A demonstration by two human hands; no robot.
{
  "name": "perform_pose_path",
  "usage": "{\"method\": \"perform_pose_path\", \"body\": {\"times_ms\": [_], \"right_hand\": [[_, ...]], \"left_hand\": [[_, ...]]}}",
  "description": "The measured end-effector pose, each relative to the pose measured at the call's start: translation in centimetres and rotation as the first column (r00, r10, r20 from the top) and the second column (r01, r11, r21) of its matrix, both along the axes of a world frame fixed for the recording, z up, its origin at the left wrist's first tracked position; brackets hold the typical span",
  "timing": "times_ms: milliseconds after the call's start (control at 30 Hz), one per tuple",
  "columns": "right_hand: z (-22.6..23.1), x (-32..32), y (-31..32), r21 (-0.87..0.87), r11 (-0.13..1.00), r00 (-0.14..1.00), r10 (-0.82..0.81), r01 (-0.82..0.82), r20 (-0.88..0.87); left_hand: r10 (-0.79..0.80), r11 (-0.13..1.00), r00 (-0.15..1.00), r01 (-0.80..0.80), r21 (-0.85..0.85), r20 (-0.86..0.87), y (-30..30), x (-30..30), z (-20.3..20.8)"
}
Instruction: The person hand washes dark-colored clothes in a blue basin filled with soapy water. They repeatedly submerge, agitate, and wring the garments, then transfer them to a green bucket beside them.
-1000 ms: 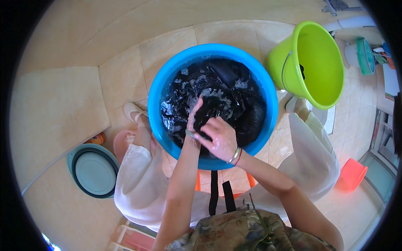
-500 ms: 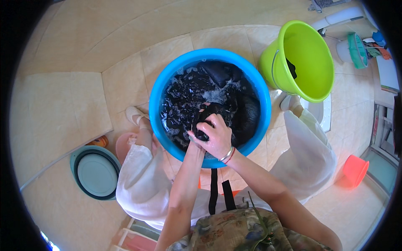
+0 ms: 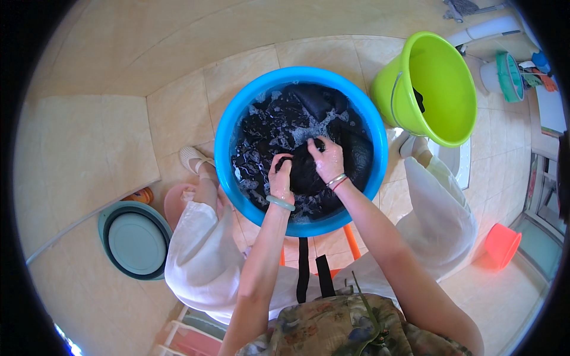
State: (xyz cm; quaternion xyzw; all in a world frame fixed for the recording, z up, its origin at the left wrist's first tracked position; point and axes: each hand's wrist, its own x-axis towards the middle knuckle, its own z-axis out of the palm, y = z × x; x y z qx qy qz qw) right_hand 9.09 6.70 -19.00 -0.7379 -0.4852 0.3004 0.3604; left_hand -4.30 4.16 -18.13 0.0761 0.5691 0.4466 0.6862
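A round blue basin [image 3: 224, 151] is filled with soapy water and soaked black cloth. Between my hands, in the middle of the basin, a bunched piece of black cloth [image 3: 306, 171] lies at the water's surface. My left hand [image 3: 280, 177], a pale green bangle at its wrist, grips the left side of that cloth with curled fingers. On its right side my right hand [image 3: 329, 161], wearing a silver bangle and red cord, is closed on the same cloth. Some fingertips are hidden in the folds. More dark cloth [image 3: 312, 101] shows near the far rim.
A lime-green bucket [image 3: 445, 107] tilts at the right of the basin, with something black [image 3: 419, 99] inside. At the left sit a grey-green collapsible basin [image 3: 138, 246] and a pink basin [image 3: 175, 202]. A coral container [image 3: 503, 243] stands far right. My white-trousered legs straddle the basin.
My hands were pressed together over the bunched cloth; now they have moved apart, the right one further right and away from me. The cloth is spread between them.
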Motion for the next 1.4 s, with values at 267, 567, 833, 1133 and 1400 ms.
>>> {"method": "perform_pose_path", "body": {"times_ms": [267, 567, 833, 1133, 1400], "right_hand": [[-4.2, 3.4, -1.2, 0.030, 0.997, 0.993, 0.068, -0.071, 0.095], [-9.1, 1.2, -0.5, -0.400, 0.867, 0.882, 0.409, -0.296, 0.234], [-4.2, 0.3, -0.2, -0.011, 0.971, 0.969, 0.241, -0.241, 0.054], [9.9, -2.3, -4.9, 0.225, 0.709, 0.738, 0.593, -0.668, 0.322], [10.9, -3.9, -3.1, 0.398, 0.809, 0.884, 0.292, -0.432, 0.366]], "left_hand": [[-0.198, 0.954, 0.877, 0.276, 0.121, -0.438, -0.3, -0.5, -4.1], [-0.346, 0.857, 0.691, 0.508, 0.087, -0.634, 0.3, -0.3, -12.4], [-0.023, 0.949, 0.966, 0.102, -0.298, 0.256, 3.0, 1.3, -8.1], [-0.113, 0.988, 0.698, 0.005, 0.153, 0.707, 2.6, 1.7, 0.7], [-0.125, 0.981, 0.741, -0.008, 0.195, 0.660, 1.3, 1.2, 1.6]]}}
